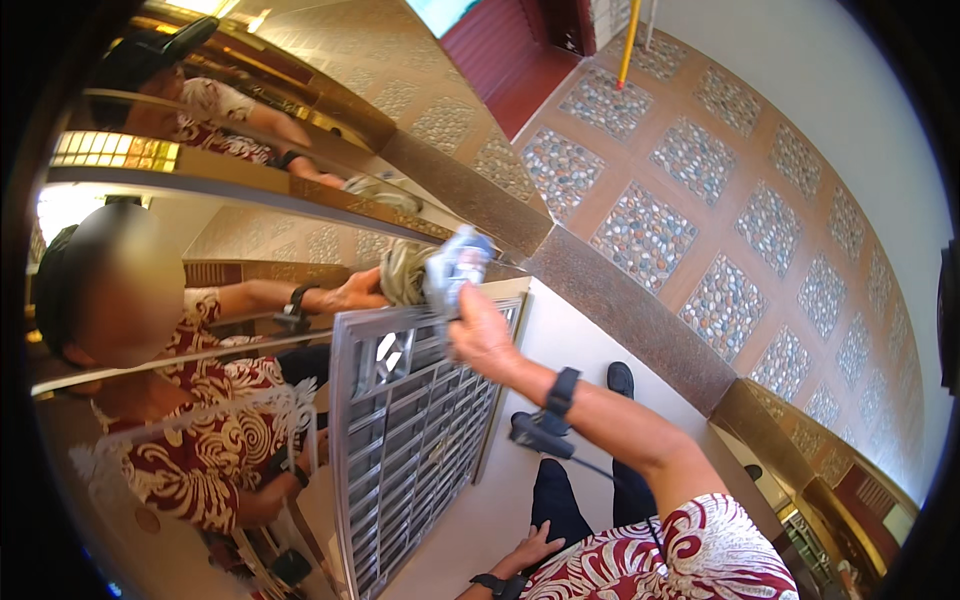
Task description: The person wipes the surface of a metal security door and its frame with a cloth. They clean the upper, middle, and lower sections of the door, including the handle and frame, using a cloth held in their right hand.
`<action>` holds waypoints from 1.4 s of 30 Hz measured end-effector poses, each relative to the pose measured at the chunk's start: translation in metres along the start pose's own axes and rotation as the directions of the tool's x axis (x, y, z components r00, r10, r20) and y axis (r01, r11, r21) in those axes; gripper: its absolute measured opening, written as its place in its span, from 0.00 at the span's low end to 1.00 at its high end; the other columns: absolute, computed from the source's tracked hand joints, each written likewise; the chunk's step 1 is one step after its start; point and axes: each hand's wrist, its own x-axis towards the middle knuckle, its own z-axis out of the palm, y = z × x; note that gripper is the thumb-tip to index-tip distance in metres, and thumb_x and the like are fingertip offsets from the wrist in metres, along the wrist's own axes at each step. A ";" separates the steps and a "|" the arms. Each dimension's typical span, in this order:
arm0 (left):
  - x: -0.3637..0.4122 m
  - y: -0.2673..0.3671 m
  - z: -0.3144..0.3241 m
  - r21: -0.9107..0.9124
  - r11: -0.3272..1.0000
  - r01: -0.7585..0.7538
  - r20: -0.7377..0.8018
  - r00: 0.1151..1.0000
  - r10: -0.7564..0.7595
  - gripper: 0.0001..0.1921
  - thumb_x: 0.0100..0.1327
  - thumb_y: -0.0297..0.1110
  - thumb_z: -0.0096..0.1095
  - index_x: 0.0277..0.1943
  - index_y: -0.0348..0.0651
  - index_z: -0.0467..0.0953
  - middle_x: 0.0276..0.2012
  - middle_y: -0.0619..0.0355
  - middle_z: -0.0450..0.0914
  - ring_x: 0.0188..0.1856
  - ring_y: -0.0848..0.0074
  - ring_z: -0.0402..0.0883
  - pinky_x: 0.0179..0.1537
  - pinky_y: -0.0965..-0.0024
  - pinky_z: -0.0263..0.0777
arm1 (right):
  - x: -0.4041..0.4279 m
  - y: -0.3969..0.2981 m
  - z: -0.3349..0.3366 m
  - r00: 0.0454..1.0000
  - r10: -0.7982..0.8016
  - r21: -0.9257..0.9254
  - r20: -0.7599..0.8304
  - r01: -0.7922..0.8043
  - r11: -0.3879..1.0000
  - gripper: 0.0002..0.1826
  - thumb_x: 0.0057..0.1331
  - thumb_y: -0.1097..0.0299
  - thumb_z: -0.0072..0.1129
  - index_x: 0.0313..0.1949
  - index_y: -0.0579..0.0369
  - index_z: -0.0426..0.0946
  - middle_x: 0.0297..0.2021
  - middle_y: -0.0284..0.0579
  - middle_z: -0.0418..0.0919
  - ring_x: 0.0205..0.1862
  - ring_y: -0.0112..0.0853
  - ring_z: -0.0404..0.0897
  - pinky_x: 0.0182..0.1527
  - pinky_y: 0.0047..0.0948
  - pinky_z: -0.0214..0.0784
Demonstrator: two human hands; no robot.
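My right hand [480, 330] is raised and closed around a crumpled grey-blue cloth [457, 262], slightly blurred. The cloth is at the upper corner of a metal-barred grille door [420, 420], against or very near a reflective panel. That mirror-like surface [247, 315] shows a reflected arm with a cloth that looks khaki. My left hand [538, 546] rests on my dark-trousered thigh with its fingers spread, holding nothing. Both wrists wear dark straps, and a cable runs from the right one.
A brown stone sill [630, 322] crosses beyond the grille, and pebble-patterned floor [645, 232] lies past it. A yellow pole [628, 52] stands at the top. My feet are on a pale floor [577, 345] beside the grille. A dark red doorway [517, 67] is farther off.
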 end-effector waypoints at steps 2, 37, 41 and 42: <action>0.007 0.005 -0.009 0.103 0.992 0.075 0.019 0.997 -0.077 0.52 0.56 0.70 0.50 0.72 0.42 0.40 0.67 0.25 0.42 0.68 0.34 0.47 0.66 0.48 0.50 | 0.004 -0.031 0.026 0.939 -0.281 -0.306 -0.198 0.213 0.928 0.27 0.53 0.78 0.45 0.55 0.66 0.62 0.50 0.70 0.66 0.46 0.61 0.68 0.52 0.52 0.63; 0.026 0.005 -0.091 0.326 0.937 0.128 -0.372 0.928 0.003 0.62 0.41 0.59 0.74 0.73 0.48 0.40 0.68 0.22 0.32 0.65 0.29 0.47 0.63 0.40 0.52 | 0.112 0.299 0.065 0.864 0.283 -0.022 -0.416 -0.320 0.947 0.27 0.52 0.78 0.45 0.55 0.63 0.67 0.57 0.65 0.68 0.54 0.60 0.68 0.59 0.47 0.61; 0.028 -0.006 -0.101 0.327 0.941 0.089 -0.397 0.916 0.051 0.62 0.41 0.60 0.73 0.73 0.47 0.40 0.68 0.22 0.32 0.66 0.29 0.46 0.63 0.40 0.50 | 0.119 0.402 0.075 0.876 0.441 0.292 -0.195 -0.377 0.879 0.23 0.53 0.74 0.45 0.52 0.58 0.67 0.56 0.61 0.67 0.52 0.63 0.67 0.56 0.51 0.60; 0.028 -0.008 -0.103 0.327 0.941 0.086 -0.401 0.914 0.056 0.62 0.41 0.60 0.73 0.73 0.47 0.40 0.68 0.22 0.32 0.66 0.29 0.46 0.63 0.40 0.50 | 0.120 0.421 0.081 0.877 0.430 0.271 -0.215 -0.369 0.889 0.22 0.53 0.73 0.44 0.51 0.58 0.67 0.54 0.60 0.69 0.52 0.62 0.67 0.56 0.50 0.61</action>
